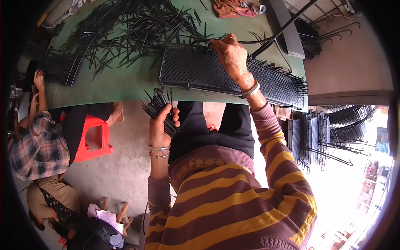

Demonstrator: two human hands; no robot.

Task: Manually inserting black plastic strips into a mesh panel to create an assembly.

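This is looking like a workshop: black rods [133, 35] are littering the green table [121, 85], upper left; hooked racks [311, 131] are crowding mid-right.

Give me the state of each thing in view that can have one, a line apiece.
Perforated black panel: partly filled, rods along far and right edges.
Left hand: closed around the black rod bundle.
Right hand: fingers bent, grip unclear.
Loose rods: heaped and scattered.
Reddish cloth: crumpled.
Red stool: upright, partly covered.
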